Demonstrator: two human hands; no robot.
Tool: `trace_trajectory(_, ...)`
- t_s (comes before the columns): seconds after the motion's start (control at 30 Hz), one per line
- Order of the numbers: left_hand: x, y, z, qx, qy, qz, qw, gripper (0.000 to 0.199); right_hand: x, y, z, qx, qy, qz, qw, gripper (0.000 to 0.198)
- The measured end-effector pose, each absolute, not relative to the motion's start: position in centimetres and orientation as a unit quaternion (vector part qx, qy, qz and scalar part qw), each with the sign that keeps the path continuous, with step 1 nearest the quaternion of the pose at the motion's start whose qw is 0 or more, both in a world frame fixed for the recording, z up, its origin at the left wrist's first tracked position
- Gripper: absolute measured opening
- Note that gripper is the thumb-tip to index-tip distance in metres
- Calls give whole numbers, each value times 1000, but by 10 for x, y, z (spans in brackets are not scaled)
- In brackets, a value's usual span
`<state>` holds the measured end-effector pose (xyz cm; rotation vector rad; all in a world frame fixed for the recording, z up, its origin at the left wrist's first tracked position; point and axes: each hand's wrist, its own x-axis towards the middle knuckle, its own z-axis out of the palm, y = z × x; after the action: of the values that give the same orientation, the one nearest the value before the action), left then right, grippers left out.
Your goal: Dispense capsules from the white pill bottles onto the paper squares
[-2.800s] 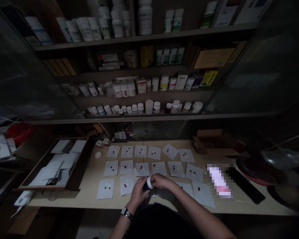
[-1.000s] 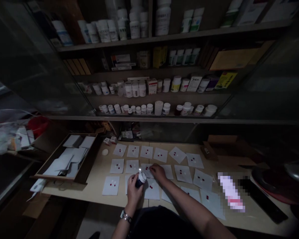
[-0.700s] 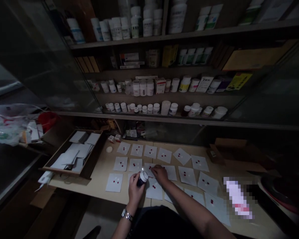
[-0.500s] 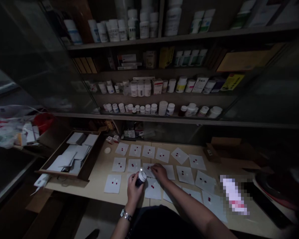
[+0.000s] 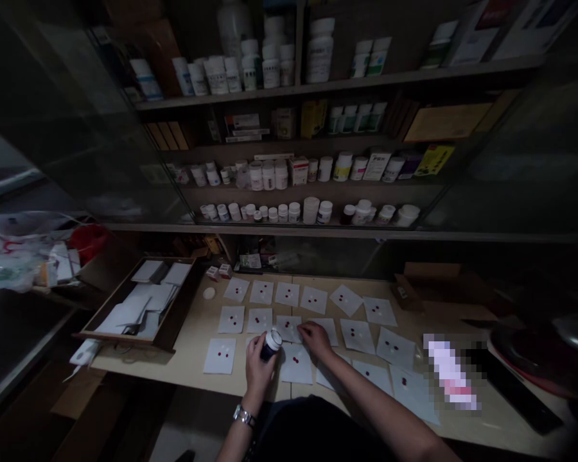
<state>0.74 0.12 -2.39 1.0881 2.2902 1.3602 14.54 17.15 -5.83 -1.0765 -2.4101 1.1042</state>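
Observation:
My left hand is wrapped round a dark pill bottle with a white top, tilted above the counter. Fingertips pinched together, my right hand hovers at the right edge of a paper square bearing red and white pills. Anything between those fingers is too small to make out. Just below lies another paper square with dark red pills on it. Several more white squares are laid out in rows, most with red and white pills, such as the one at the left. My forearm partly covers some right-hand squares.
A drawer of stacked white papers sits at the left. A round white lid and small boxes lie near it. An open cardboard box and a black phone are at the right. Shelves of medicine bottles rise behind.
My right hand has drawn back slightly to the right from the middle paper square. The left hand with the bottle has barely shifted. The view has turned slightly.

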Motion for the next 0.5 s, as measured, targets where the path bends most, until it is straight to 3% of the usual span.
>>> trace_trajectory(0.17,15,1,-29,382,785,465,144,52,166,143,-55,-283,-906,314,16,26)
trace_trajectory(0.27,19,2,-30,390,782,462,151,55,167,133,-55,-258,-920,294,-16,25)
trace_trajectory(0.37,20,1,-29,392,784,457,153,56,168,134,-50,-293,-901,320,29,25)
trace_trajectory(0.5,21,-3,-23,423,783,428,156,57,172,145,-33,-342,-833,405,161,27)
